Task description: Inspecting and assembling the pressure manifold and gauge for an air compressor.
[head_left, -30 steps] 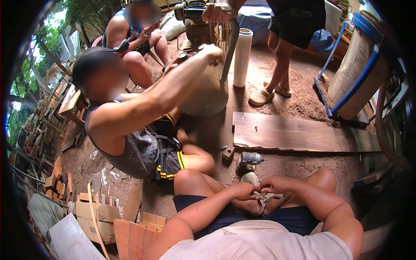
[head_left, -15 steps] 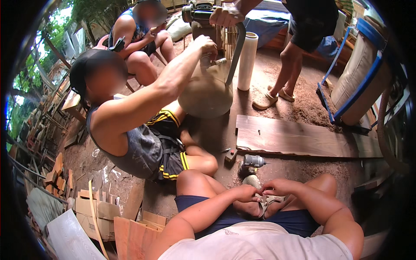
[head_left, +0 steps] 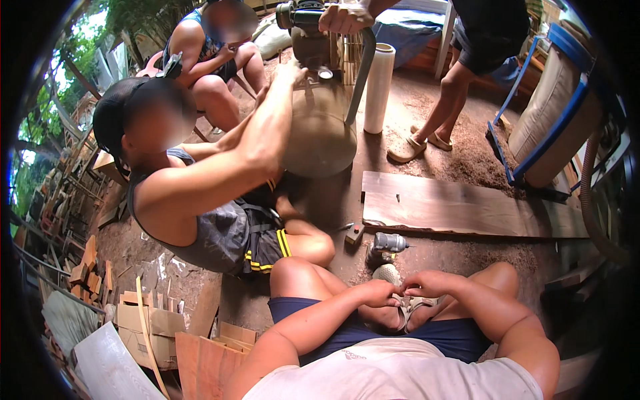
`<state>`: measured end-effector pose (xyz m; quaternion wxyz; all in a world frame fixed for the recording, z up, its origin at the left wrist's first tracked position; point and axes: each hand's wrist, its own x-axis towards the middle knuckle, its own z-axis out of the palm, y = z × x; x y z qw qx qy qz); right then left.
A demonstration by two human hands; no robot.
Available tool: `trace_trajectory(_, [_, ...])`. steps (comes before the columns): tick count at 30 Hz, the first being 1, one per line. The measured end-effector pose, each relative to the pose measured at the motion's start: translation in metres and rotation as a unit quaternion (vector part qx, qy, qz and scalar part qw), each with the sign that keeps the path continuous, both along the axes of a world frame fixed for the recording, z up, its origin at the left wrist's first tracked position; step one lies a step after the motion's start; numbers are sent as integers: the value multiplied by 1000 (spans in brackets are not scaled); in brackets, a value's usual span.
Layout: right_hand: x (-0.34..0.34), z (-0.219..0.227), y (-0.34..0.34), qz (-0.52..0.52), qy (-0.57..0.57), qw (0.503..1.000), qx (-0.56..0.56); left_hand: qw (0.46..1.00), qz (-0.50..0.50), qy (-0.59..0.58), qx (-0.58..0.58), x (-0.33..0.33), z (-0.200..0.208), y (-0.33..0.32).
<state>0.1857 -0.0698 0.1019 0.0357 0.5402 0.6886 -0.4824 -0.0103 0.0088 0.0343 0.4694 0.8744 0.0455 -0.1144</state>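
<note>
I sit cross-legged, and my left hand point(head_left: 380, 293) and my right hand point(head_left: 427, 283) meet over my sandals point(head_left: 419, 304). The fingers of both hands are curled in, tips nearly touching. Whatever lies between them, if anything, is too small to make out. Just beyond my hands, a cordless drill point(head_left: 389, 243) stands on the floor, its bit pointing right. A little left of the drill lies a small box with a red button point(head_left: 355, 233). Farther off, a wide dark wooden plank point(head_left: 433, 203) lies flat, with a small dark object point(head_left: 398, 197) on it.
At left, a seated co-worker point(head_left: 200, 187) reaches to a large round-bodied machine point(head_left: 320, 143); another person's hand point(head_left: 347, 18) grips its top. A third person point(head_left: 207, 60) sits behind. A clear plastic roll point(head_left: 379, 90), a blue-framed dust bag point(head_left: 550, 113) and cardboard boxes point(head_left: 147, 333) stand around.
The co-worker on the left has leaned back slightly, arms shifting left on the machine. The standing person's legs have moved a little. My hands stay almost in place.
</note>
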Motion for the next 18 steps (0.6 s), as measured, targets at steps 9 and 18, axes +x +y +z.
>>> trace_trajectory(9, [-1,5,0,4,11,1000,9,1000,12,-4,0,0,-2,-1])
trace_trajectory(18, [-1,4,0,8,-9,1000,9,1000,-3,-2,-2,1,-3,0])
